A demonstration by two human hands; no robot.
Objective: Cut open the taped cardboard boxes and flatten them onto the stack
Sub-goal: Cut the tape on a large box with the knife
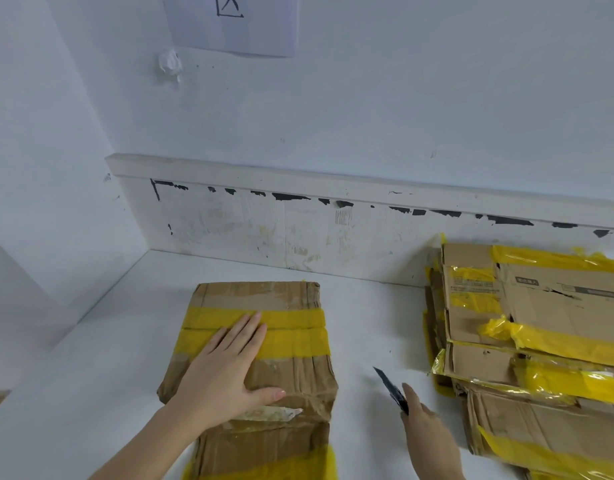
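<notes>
At six o'clock the box (pixel 260 368) lay on the white worktop (pixel 97 358), creased and worn, its seam bound by a band of yellow tape (pixel 291 332). It looked light and soft-walled, likely to buckle under pressure, so holding it flat from above seemed wiser than squeezing its sides; the glossy tape would probably be slippery. The left hand (pixel 225 372) lay palm-down on the lid, forearm coming in from seven o'clock, fingers straight and reaching onto the tape, thumb spread toward three o'clock: a released grip, pressing only. At five o'clock the right hand (pixel 426 434) hovered beside the box, clear of it, clenched around a dark knife (pixel 390 386) with the blade pointing toward eleven o'clock. Farther off, at three o'clock, the stack (pixel 541 327) of flattened boxes sat against the wall (pixel 333 116).
</notes>
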